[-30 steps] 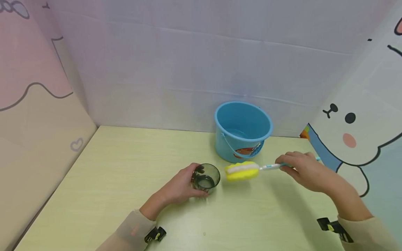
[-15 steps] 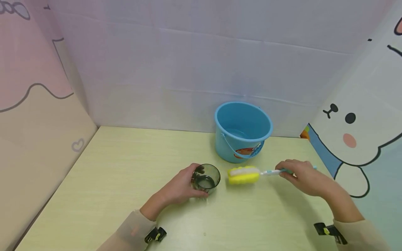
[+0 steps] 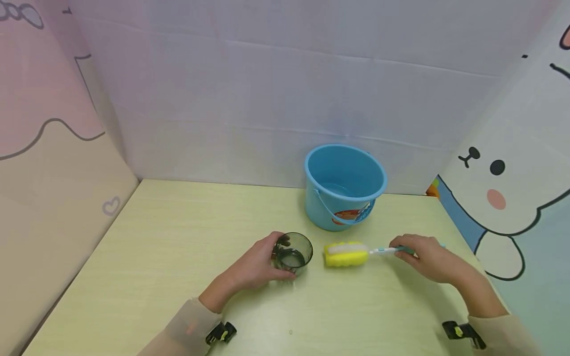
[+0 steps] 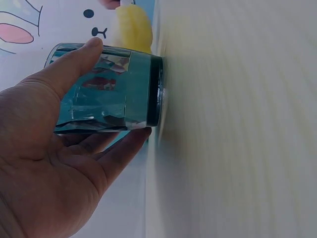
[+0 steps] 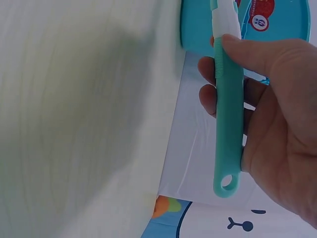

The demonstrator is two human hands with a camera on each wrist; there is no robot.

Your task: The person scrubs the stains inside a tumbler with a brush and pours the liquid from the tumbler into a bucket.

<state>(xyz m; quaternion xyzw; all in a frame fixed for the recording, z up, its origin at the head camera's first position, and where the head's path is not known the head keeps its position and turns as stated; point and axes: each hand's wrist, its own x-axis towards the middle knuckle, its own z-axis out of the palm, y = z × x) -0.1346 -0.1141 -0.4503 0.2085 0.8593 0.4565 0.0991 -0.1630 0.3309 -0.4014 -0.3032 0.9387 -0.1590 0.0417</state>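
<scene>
A dark, see-through glass cup (image 3: 295,258) stands upright on the table, its mouth facing up. My left hand (image 3: 255,264) grips its side, thumb and fingers on opposite walls, as the left wrist view of the cup (image 4: 111,91) also shows. To the right, my right hand (image 3: 434,259) holds a sponge brush by its green handle (image 5: 229,114), thumb on one side and fingers curled behind. The brush's yellow and white sponge head (image 3: 346,255) points left at the cup, a small gap apart from it, low over the table.
Behind the sponge head stands a blue bucket (image 3: 343,198) with its handle hanging down at the front. A pale wood-grain table (image 3: 178,232) meets a white cloth wall (image 3: 231,99) at the back. Printed cartoon panels flank both sides.
My right hand has moved down toward the near side, bringing the sponge head lower and slightly to the right. The left hand and the cup have stayed in place.
</scene>
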